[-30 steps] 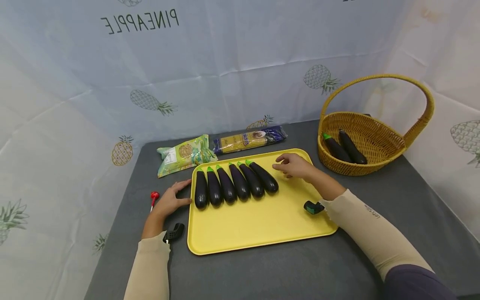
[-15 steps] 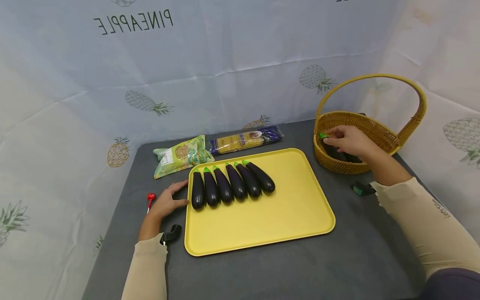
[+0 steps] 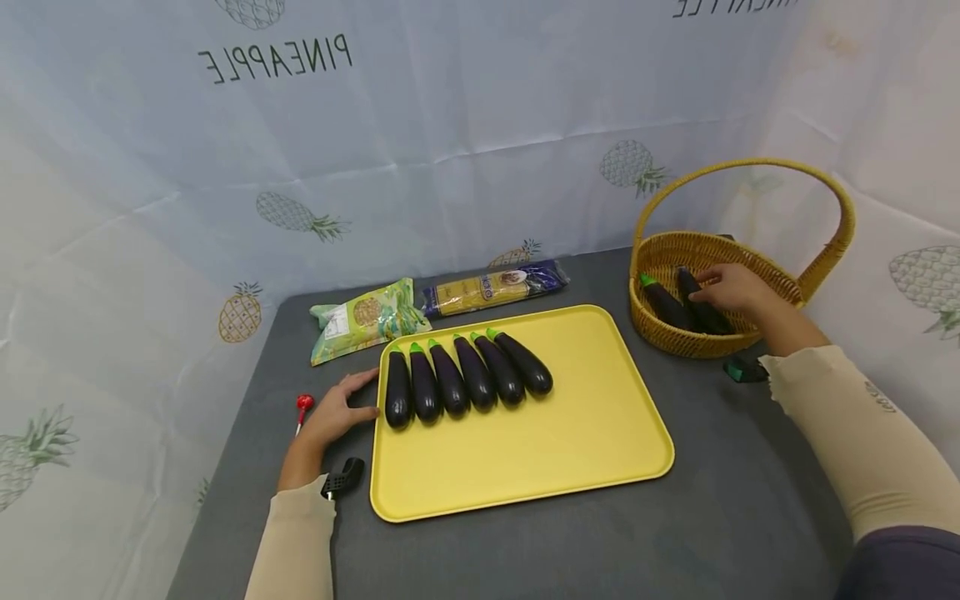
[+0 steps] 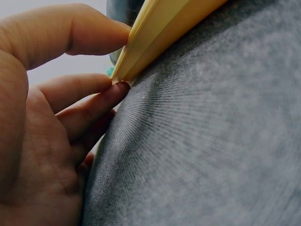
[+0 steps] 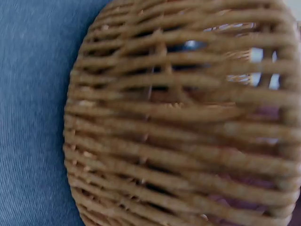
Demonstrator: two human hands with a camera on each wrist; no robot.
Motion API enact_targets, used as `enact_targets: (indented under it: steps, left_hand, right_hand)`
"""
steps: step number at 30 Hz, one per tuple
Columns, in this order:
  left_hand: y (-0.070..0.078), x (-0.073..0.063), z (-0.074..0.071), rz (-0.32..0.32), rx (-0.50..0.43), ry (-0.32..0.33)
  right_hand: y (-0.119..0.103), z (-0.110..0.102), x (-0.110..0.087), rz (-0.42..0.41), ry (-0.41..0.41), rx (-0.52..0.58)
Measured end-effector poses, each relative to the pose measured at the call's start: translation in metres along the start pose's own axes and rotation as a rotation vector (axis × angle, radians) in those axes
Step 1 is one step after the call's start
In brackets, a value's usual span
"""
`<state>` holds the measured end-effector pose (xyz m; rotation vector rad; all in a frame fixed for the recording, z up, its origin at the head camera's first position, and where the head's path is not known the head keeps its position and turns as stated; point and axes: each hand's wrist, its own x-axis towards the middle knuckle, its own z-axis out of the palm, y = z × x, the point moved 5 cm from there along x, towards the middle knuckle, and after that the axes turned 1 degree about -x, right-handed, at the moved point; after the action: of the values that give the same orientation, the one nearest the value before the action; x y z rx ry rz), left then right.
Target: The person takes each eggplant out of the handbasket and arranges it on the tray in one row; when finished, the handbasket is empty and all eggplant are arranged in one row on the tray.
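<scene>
Several dark purple eggplants (image 3: 477, 377) with green caps lie side by side on the left of a yellow tray (image 3: 585, 442). At the tray's left edge rests my left hand (image 3: 335, 418). In the left wrist view, its thumb and straight fingers (image 4: 94, 87) touch the rim from either side. My right hand (image 3: 738, 292) is inside a wicker basket (image 3: 678, 343) and grips the right-hand eggplant (image 3: 705, 315), its far fingers hidden. A green-capped eggplant (image 3: 666, 304) lies beside it. The right wrist view shows the basket's woven wall (image 5: 178, 122) hiding most of that hand.
A green-and-yellow packet (image 3: 369, 321) and a pack of spaghetti (image 3: 491, 288) lie behind the tray. Left of my left hand is a red-headed stick (image 3: 304, 403). The basket's tall handle (image 3: 750, 164) arches over it. A pineapple-print cloth (image 3: 450, 108) hangs behind.
My right hand has moved from above the tray's right side into the basket, then from the green-capped eggplant to the one on its right. My left hand stays at the tray edge.
</scene>
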<state>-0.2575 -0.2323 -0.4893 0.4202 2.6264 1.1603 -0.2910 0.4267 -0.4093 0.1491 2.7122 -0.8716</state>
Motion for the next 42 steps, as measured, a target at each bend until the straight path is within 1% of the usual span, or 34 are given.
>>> enact_targets:
  steps: [4, 11, 15, 18, 24, 31, 34, 37, 42]
  left_hand:
    - [0.001, 0.000, 0.000, 0.003, -0.006, 0.002]
    - [0.001, 0.000, 0.001, -0.003, -0.007, 0.001]
    - [0.000, -0.001, 0.003, -0.001, -0.011, 0.002]
    - [-0.001, -0.002, 0.004, 0.001, -0.013, 0.000]
    - [-0.002, -0.003, 0.004, -0.003, -0.016, -0.001]
    - [-0.004, -0.003, 0.003, -0.002, -0.015, 0.001]
    - [-0.004, -0.002, 0.002, -0.004, -0.013, -0.001]
    - [-0.003, -0.001, 0.001, -0.005, -0.011, -0.005]
    - [0.000, 0.002, -0.002, 0.002, -0.013, -0.008]
  right_hand:
    - [0.003, 0.000, -0.001, 0.010, -0.031, -0.031]
    - [0.006, 0.004, 0.000, 0.002, -0.104, -0.123]
    - [0.010, 0.008, 0.002, 0.005, -0.149, -0.126]
    - [0.013, 0.008, 0.001, 0.026, -0.155, -0.093]
    - [0.015, 0.004, -0.005, 0.054, -0.130, 0.002]
    - [0.009, -0.007, -0.015, 0.055, -0.046, 0.033]
    - [0.009, -0.009, -0.018, 0.065, -0.026, 0.061]
    - [0.010, -0.011, -0.020, 0.077, 0.007, 0.105]
    - [0.010, -0.018, -0.026, 0.070, 0.092, 0.236]
